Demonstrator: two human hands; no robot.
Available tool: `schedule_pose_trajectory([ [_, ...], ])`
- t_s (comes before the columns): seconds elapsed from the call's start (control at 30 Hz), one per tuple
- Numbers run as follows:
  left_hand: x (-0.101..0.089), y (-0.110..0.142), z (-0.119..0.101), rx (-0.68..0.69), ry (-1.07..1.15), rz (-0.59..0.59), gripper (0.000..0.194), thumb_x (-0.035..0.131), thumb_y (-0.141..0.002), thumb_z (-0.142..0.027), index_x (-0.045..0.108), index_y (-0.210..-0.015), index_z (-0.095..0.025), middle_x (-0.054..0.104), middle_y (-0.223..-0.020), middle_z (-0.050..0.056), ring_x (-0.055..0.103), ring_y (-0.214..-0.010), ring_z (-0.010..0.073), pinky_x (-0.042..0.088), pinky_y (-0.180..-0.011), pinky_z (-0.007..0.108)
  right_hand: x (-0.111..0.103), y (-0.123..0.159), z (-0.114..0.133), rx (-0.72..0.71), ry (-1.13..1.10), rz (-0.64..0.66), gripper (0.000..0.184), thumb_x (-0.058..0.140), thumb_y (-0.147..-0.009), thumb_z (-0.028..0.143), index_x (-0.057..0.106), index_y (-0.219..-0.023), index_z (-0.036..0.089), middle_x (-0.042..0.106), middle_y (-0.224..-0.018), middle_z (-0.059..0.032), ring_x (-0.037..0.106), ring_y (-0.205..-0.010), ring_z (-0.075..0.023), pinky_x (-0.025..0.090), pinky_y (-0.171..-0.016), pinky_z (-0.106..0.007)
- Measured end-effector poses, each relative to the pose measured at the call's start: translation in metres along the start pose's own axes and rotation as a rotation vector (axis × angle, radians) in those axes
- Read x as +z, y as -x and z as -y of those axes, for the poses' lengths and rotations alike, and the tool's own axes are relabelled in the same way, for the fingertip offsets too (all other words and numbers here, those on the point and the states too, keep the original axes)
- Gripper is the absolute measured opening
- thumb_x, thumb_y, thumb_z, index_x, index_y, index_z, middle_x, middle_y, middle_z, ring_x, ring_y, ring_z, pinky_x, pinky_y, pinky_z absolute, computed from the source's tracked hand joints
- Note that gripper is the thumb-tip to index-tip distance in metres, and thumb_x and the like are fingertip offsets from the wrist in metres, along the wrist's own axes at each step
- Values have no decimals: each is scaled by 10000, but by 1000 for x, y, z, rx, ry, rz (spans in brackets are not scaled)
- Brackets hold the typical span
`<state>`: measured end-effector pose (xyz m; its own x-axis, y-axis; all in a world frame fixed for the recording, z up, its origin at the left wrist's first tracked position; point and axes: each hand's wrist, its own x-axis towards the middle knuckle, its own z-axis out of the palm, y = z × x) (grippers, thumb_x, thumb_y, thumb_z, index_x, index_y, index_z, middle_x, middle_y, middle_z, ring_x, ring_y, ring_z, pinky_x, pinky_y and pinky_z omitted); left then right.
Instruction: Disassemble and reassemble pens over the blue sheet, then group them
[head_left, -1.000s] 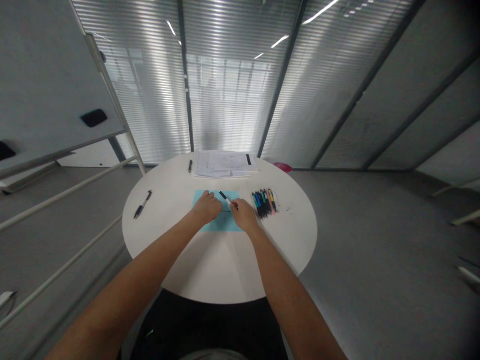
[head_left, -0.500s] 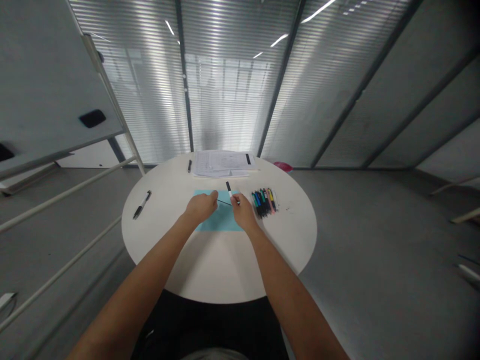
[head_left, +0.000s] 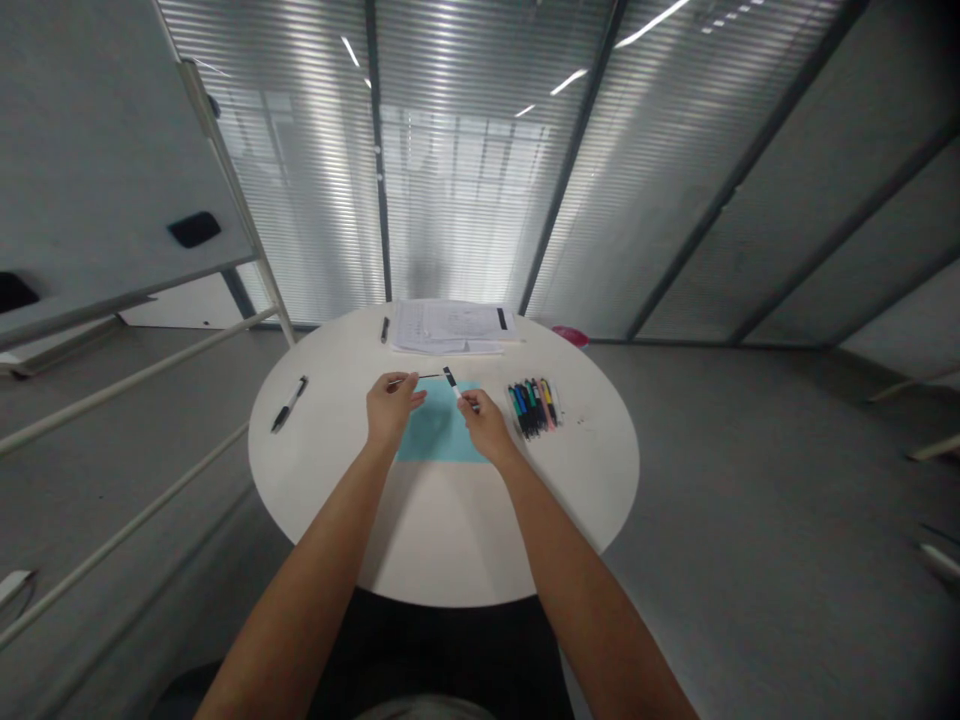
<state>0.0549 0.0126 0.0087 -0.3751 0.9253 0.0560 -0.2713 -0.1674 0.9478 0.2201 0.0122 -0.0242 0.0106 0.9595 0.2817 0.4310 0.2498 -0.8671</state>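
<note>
Both hands are up over the middle of the round white table [head_left: 442,540], apart from each other, with a narrow gap between the fingertips. The left hand [head_left: 390,410] pinches the end of a thin black rod [head_left: 414,378] between thumb and fingers, and the rod points right, toward the other hand. It looks like a pen refill, though at this size and blur I wouldn't swear to it. The right hand [head_left: 486,425] pinches a black-and-white pen barrel [head_left: 452,386], which is tilted up with its dark end toward 12 o'clock. Rod and barrel appear separate, held tip towards tip with a small space between them.

Just below the hands, a pale blue sheet [head_left: 439,430] lies flat near the table's centre, and neither held piece is lying on it. How things stand now, the pen is apart, and the rod is not in the barrel.

At 3 o'clock, a tight row of colourful pens [head_left: 531,408] lies just beside the right hand. At 9 o'clock, a black-and-white pen [head_left: 289,404] lies alone. At 12 o'clock are stacked printed papers [head_left: 450,328], with a dark pen [head_left: 385,330] at their left edge.
</note>
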Motion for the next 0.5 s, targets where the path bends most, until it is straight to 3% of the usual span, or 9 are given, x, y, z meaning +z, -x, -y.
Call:
schedule_pose_trajectory([
  [0.2, -17, 0, -11, 33, 170, -54, 367, 762, -643, -293, 515, -875, -149, 590, -746, 0, 684, -654, 169, 579, -701, 367, 4, 3, 1, -28, -64, 90, 239, 448, -848, 404, 532, -947, 203, 651, -768, -4, 507, -602, -119, 400, -579, -232],
  [0.5, -22, -4, -4, 115, 264, -40, 399, 701, -673, -240, 398, -931, -215, 570, -775, -41, 684, -677, 158, 569, -691, 366, 4, 9, 9, -54, -179, 181, 222, 512, -795, 380, 544, -919, 198, 622, -711, 10, 550, -642, -124, 415, -624, -242],
])
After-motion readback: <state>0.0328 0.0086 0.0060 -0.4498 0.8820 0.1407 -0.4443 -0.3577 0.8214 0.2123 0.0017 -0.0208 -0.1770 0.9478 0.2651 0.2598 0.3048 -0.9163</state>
